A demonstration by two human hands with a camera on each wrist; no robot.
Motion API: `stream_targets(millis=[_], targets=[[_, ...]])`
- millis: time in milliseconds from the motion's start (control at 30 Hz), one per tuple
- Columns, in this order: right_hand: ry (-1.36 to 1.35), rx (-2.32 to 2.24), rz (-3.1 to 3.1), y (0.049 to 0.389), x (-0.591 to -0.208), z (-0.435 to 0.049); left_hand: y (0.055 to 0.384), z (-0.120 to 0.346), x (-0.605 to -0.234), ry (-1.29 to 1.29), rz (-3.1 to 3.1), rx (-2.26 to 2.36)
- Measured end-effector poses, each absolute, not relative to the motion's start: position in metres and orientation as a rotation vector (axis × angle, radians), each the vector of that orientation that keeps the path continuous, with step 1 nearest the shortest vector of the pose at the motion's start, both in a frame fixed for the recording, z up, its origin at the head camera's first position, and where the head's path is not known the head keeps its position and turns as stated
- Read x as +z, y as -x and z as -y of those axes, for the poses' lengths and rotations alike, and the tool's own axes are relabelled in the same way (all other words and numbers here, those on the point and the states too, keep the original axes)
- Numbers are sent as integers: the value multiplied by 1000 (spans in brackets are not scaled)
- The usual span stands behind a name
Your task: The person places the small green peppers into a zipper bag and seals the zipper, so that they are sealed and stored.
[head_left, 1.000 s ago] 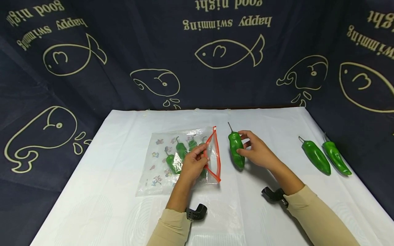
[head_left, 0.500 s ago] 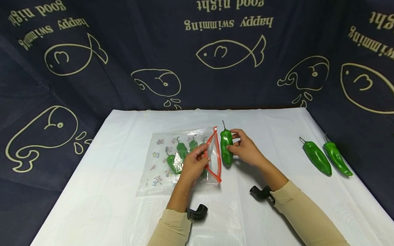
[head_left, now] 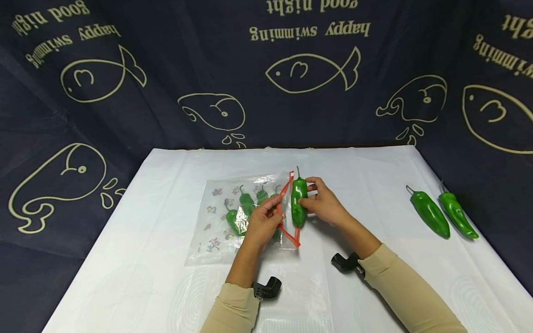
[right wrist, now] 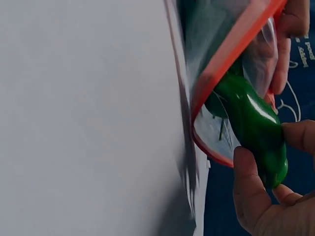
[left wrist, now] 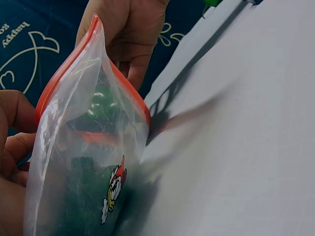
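Observation:
A clear zip bag [head_left: 204, 249] with a red zip edge and printed cartoon figures lies on the table, several green peppers [head_left: 246, 203] inside it. My left hand [head_left: 262, 222] pinches the upper side of its mouth, which gapes towards the right. A long green pepper [head_left: 299, 203] is in my right hand [head_left: 326, 203], held between thumb and fingers over the red edge. In the right wrist view this pepper [right wrist: 258, 123] is at the bag's open mouth, partly behind the red strip [right wrist: 236, 44]. The left wrist view shows the printed bag wall [left wrist: 88, 172] close up.
Two more green peppers, one plumper [head_left: 430, 215] and one slimmer [head_left: 457, 215], lie at the table's right side. A flat clear plastic sheet [head_left: 300, 296] lies at the front of the white-covered table [head_left: 125, 240]. A dark printed curtain [head_left: 233, 55] hangs behind and at the sides.
My right hand has brought the pepper leftwards from beside the bag to its red-edged mouth. My left hand and the bag have stayed nearly still.

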State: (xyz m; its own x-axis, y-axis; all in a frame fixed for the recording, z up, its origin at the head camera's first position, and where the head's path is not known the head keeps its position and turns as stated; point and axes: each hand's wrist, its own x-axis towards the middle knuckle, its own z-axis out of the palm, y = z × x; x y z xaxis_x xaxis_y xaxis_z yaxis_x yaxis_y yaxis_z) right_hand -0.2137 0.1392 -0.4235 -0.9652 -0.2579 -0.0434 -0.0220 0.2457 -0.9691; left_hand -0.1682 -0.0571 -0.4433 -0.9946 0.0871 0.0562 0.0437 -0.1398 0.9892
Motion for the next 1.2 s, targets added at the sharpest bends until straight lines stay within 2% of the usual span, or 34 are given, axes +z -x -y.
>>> stream_targets(millis=[400, 833, 1200], targets=[[210, -1641, -2343, 211, -431, -135, 169, 57, -445, -186, -2071, 2337], [320, -1499, -2369, 208, -429, -131, 169, 57, -446, -214, -2057, 2352], [327, -1617, -2273, 208, -430, -129, 169, 57, -445, -209, -2061, 2338]])
